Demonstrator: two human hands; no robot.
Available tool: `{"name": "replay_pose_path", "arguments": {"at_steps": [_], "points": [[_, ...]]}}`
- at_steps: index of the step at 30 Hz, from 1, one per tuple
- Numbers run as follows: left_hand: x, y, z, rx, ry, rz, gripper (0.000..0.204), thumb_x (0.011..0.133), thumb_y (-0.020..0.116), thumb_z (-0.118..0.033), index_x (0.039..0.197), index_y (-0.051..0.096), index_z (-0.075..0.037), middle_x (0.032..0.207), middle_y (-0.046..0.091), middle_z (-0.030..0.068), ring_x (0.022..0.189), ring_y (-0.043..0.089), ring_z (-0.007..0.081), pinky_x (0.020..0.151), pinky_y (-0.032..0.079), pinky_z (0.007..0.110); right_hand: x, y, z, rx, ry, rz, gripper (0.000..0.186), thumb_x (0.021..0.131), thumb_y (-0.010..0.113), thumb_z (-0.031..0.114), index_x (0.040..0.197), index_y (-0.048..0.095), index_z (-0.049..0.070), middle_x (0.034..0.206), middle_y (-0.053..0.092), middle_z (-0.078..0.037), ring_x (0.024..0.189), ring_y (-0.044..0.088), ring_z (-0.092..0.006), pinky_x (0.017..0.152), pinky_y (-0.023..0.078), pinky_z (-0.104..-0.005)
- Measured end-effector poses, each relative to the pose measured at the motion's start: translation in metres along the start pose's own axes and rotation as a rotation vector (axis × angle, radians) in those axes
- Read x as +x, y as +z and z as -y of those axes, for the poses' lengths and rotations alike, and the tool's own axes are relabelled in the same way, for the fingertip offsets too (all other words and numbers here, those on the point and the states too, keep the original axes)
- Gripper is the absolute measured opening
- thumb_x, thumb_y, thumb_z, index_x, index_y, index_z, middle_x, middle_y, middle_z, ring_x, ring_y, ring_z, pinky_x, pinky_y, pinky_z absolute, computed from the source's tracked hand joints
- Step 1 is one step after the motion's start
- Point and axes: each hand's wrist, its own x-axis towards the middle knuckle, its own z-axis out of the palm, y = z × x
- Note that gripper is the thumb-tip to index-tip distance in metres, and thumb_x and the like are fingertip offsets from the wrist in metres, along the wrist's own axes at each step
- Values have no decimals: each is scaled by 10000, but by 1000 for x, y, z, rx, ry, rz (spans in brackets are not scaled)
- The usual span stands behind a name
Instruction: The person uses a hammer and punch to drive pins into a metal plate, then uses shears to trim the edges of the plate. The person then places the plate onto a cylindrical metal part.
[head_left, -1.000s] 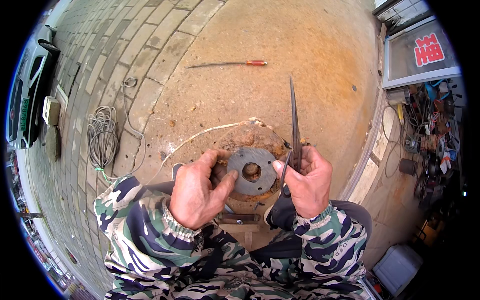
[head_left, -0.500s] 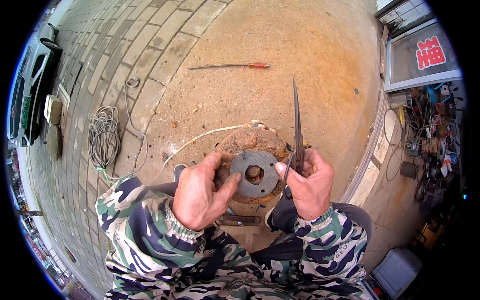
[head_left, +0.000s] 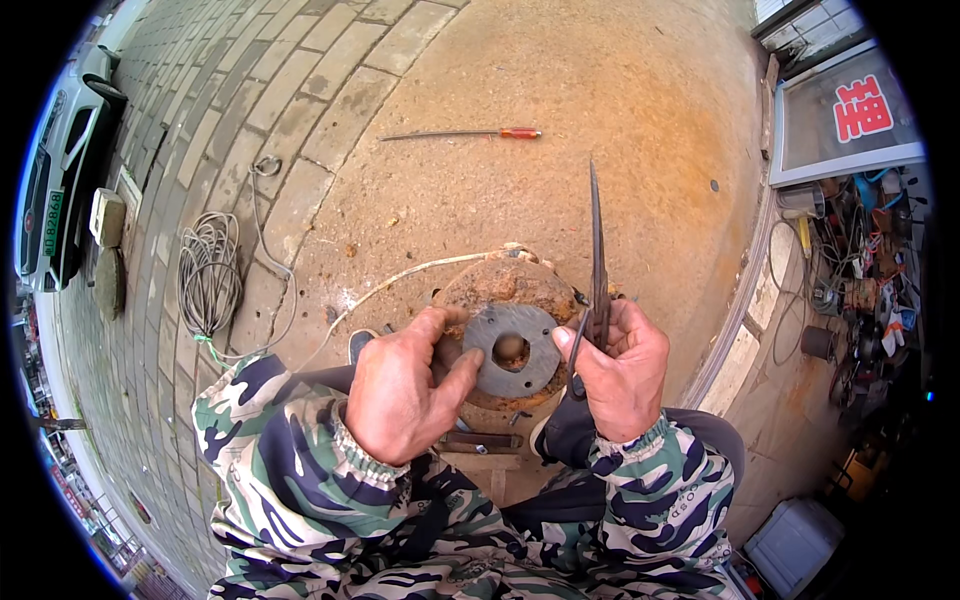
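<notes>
A flat dark grey gasket [head_left: 490, 378], round with a large centre hole and small holes near its rim, is pinched at its left edge between the thumb and fingers of my left hand [head_left: 408, 378]. My right hand [head_left: 625, 365] is closed on a pair of dark scissors [head_left: 598, 235]. Their long blades point away from me and look closed together; a loop handle shows beside my thumb. My right thumb tip is at the gasket's right edge. Beneath the gasket is a rusty round metal piece [head_left: 505, 283], partly covered by it and visible through its hole.
A red-handled screwdriver [head_left: 518, 133] lies on the concrete ahead. A coiled cable [head_left: 208, 275] lies on the paving at left, and a pale hose [head_left: 415, 268] runs to the rusty piece. Tools and parts [head_left: 850, 290] crowd the right side. A car [head_left: 70, 160] stands far left.
The gasket has shifted very slightly to the right, and its centre hole now looks rounder. Both hands keep their grips almost in place.
</notes>
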Motion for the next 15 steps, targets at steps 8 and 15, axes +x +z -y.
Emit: {"name": "replay_pose_path", "arguments": {"at_steps": [8, 15], "points": [[2, 3, 10, 30, 242, -183, 344, 798, 758, -20, 1114, 633, 35, 830, 639, 77, 725, 620, 128, 653, 526, 274, -1, 0, 0, -10, -8, -6, 226, 835, 759, 2, 956, 577, -55, 805, 641, -33, 717, 585, -54, 620, 484, -219], [3, 4, 10, -61, 163, -134, 204, 828, 731, 6, 1010, 644, 36, 809, 665, 77, 706, 630, 117, 651, 521, 261, 0, 0, -2, -29, -13, -10, 233, 832, 760, 2, 964, 579, -63, 805, 640, -30, 713, 583, -53, 616, 481, -219]]}}
